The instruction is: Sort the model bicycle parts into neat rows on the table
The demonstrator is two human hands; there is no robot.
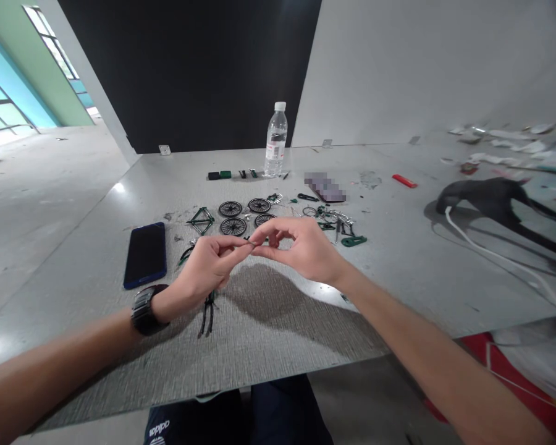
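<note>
My left hand point(208, 262) and my right hand point(301, 247) meet over the table, both pinched on one small dark part point(247, 240). Its kind is too small to make out. Behind the fingers lie several miniature spoked wheels point(233, 226), one partly covered by my right hand. A small green bicycle frame point(201, 219) is to the left of the wheels. Below my left hand, thin black fork-like parts point(207, 315) lie on the table. Small metal and green pieces point(336, 219) are spread to the right of my right hand, near a green flat piece point(354, 241).
A dark phone point(145, 254) lies at the left. A water bottle point(276, 141) stands at the back, beside black and green blocks point(219, 175). Further right are a blurred-out flat object point(325, 186), a red item point(404, 181) and a black stand-like object point(486, 198) with a white cable point(500, 256).
</note>
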